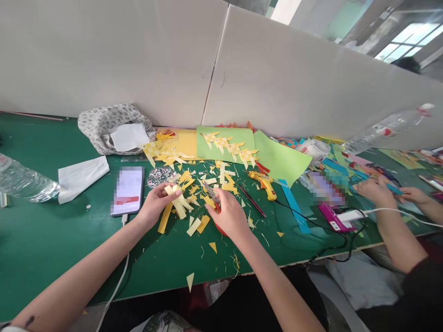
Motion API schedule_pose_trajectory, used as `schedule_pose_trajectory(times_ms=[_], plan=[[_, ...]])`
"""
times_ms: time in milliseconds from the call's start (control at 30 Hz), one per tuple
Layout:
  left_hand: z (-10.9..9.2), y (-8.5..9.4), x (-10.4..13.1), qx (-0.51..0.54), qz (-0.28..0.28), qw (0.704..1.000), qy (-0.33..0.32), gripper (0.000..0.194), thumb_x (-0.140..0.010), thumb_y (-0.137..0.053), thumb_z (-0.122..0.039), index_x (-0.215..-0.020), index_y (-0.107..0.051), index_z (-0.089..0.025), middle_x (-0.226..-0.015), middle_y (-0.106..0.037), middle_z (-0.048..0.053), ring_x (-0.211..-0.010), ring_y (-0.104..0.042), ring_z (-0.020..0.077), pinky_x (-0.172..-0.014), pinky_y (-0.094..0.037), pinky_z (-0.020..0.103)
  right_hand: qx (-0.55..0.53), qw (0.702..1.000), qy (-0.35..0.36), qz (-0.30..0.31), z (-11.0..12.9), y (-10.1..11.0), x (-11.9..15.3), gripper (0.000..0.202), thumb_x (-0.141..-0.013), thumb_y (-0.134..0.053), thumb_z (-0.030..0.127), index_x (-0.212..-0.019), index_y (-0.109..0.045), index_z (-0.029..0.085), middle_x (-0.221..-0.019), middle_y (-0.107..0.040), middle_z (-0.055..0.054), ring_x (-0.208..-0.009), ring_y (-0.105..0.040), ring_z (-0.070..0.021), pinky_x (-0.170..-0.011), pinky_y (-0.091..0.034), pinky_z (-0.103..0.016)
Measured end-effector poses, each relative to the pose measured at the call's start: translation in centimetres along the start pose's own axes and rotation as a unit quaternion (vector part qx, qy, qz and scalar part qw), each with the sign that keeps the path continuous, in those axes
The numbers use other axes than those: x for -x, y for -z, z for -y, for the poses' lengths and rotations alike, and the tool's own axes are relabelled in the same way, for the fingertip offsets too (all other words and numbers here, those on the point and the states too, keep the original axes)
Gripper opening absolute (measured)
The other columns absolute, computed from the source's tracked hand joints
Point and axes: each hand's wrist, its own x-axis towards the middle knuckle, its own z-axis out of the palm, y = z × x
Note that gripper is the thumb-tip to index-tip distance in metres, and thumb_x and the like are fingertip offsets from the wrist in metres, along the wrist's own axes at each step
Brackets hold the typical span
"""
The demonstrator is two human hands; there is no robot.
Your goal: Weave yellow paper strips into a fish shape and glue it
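My left hand [156,201] pinches a bundle of yellow paper strips [177,203] just above the green table [51,240]. To its right, my right hand [228,213] grips red-handled scissors [212,193], whose blades point up and left toward the strips. Yellow paper offcuts [202,223] lie scattered between and below both hands. Woven yellow paper fish [230,146] are lined up on a light green sheet [225,144] farther back.
A phone [127,190] on a white cable lies left of my left hand, beside a tray of googly eyes [161,175]. A yellow glue gun [265,182], a red pencil [252,201], plastic bottles [24,180] and a cloth bag [110,125] stand around. Another person's hands [379,191] work at the right.
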Motion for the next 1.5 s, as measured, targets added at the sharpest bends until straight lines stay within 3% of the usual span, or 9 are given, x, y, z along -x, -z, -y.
schedule_pose_trajectory(times_ms=[100, 233, 400, 533, 700, 867, 1033, 1300, 1500], plan=[[-0.2, 0.1, -0.1, 0.043, -0.006, 0.999, 0.03, 0.035, -0.062, -0.077, -0.027, -0.092, -0.061, -0.018, -0.078, -0.068, 0.0, -0.07, -0.065, 0.0145, -0.064, -0.051, 0.022, 0.101, 0.994, -0.043, 0.024, -1.6, 0.8, 1.8, 0.049, -0.075, -0.055, 0.025, -0.12, -0.041, 0.015, -0.105, -0.058, -0.016, -0.097, -0.056, -0.0316, -0.071, -0.051, -0.041], [-0.4, 0.0, -0.1, 0.087, 0.003, 0.993, 0.083, 0.03, -0.065, -0.075, -0.025, -0.092, -0.061, -0.019, -0.075, -0.07, -0.001, -0.066, -0.066, 0.0143, -0.063, -0.054, 0.023, 0.106, 0.99, -0.076, 0.054, -2.5, 1.0, 3.0, 0.063, -0.064, -0.053, 0.011, -0.125, -0.038, 0.016, -0.105, -0.057, -0.015, -0.097, -0.055, -0.0296, -0.075, -0.049, -0.039], [0.0, 0.4, -0.4, 0.105, -0.001, 0.992, 0.07, 0.027, -0.066, -0.075, -0.022, -0.09, -0.063, -0.018, -0.076, -0.07, -0.001, -0.064, -0.066, 0.0105, -0.061, -0.053, 0.016, -0.135, 0.972, -0.189, 0.038, -4.2, 1.3, 2.0, 0.051, -0.055, -0.057, 0.015, -0.105, -0.049, 0.021, -0.086, -0.058, -0.004, -0.073, -0.059, -0.0202, -0.062, -0.049, -0.033], [0.2, 0.5, -0.6, 0.105, 0.005, 0.992, 0.071, 0.026, -0.066, -0.075, -0.023, -0.089, -0.064, -0.019, -0.074, -0.07, -0.002, -0.064, -0.066, 0.0101, -0.062, -0.052, 0.015, -0.258, 0.939, -0.226, -0.01, -5.6, 2.5, 1.5, 0.044, -0.06, -0.054, 0.021, -0.103, -0.047, 0.02, -0.086, -0.06, -0.005, -0.075, -0.06, -0.0194, -0.057, -0.049, -0.029], [0.0, 0.4, -0.6, 0.096, 0.0, 0.993, 0.076, 0.026, -0.064, -0.076, -0.024, -0.086, -0.064, -0.018, -0.073, -0.07, -0.002, -0.061, -0.065, 0.0093, -0.059, -0.051, 0.015, -0.095, 0.963, -0.233, -0.101, -6.8, 3.0, 2.0, 0.048, -0.058, -0.056, 0.022, -0.105, -0.046, 0.021, -0.083, -0.06, -0.003, -0.071, -0.058, -0.019, -0.061, -0.046, -0.03], [0.0, 0.4, -0.5, 0.106, -0.004, 0.992, 0.073, 0.027, -0.063, -0.077, -0.022, -0.085, -0.063, -0.017, -0.075, -0.07, -0.002, -0.062, -0.065, 0.0086, -0.06, -0.052, 0.014, 0.16, 0.976, -0.138, -0.048, -6.8, 2.8, 2.4, 0.033, -0.068, -0.056, 0.026, -0.099, -0.054, 0.018, -0.087, -0.062, -0.009, -0.084, -0.056, -0.0263, -0.064, -0.044, -0.033], [-0.3, 0.0, -0.1, 0.106, 0.012, 0.99, 0.096, 0.025, -0.066, -0.075, -0.022, -0.087, -0.062, -0.017, -0.074, -0.07, -0.002, -0.064, -0.065, 0.0102, -0.06, -0.052, 0.016, 0.165, 0.981, -0.062, -0.076, -5.8, 2.9, -0.8, 0.022, -0.086, -0.043, 0.03, -0.079, -0.06, 0.017, -0.083, -0.063, -0.01, -0.084, -0.055, -0.025, -0.069, -0.044, -0.034], [0.0, -0.2, -0.2, 0.098, 0.028, 0.989, 0.11, 0.019, -0.07, -0.071, -0.029, -0.082, -0.061, -0.017, -0.082, -0.071, 0.003, -0.066, -0.066, 0.0123, -0.06, -0.053, 0.018, 0.105, 0.992, -0.05, -0.043, -7.4, -0.4, -10.3, 0.028, -0.083, -0.049, 0.018, -0.11, -0.056, 0.015, -0.099, -0.066, -0.012, -0.091, -0.06, -0.0225, -0.074, -0.046, -0.032], [-0.3, -0.4, 0.0, 0.099, 0.054, 0.986, 0.122, 0.02, -0.073, -0.068, -0.03, -0.086, -0.061, -0.017, -0.093, -0.071, 0.007, -0.077, -0.068, 0.0171, -0.065, -0.054, 0.022, 0.069, 0.996, -0.046, -0.042, -8.8, -1.0, -11.0, 0.027, -0.08, -0.054, 0.016, -0.106, -0.059, 0.017, -0.102, -0.067, -0.009, -0.094, -0.061, -0.0217, -0.077, -0.047, -0.031]])
